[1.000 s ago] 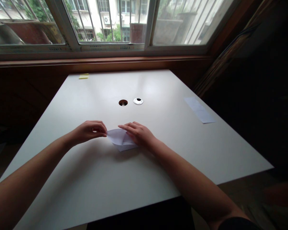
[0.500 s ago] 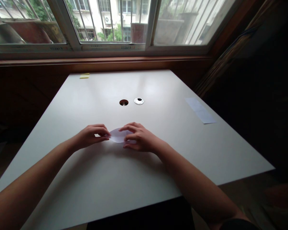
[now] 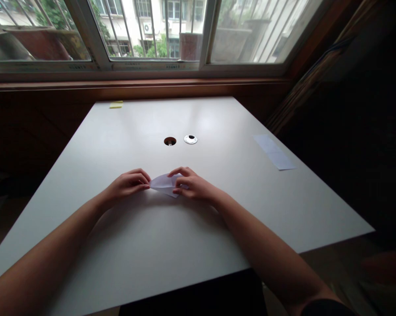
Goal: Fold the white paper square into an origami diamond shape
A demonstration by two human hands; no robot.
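Note:
A small piece of folded white paper lies on the white table, between my two hands. My left hand pinches its left tip with curled fingers. My right hand grips the right side, its fingers bent over the fold and covering part of the paper. Both hands rest on the tabletop near its middle.
A round cable hole and its white cap sit beyond the hands. A white paper strip lies near the right edge, a yellow sticky pad at the far left corner. A window sill runs behind the table.
The paper has been folded smaller and flatter. My right hand went from lying flat on it to pinching its right side; both hands drew closer together.

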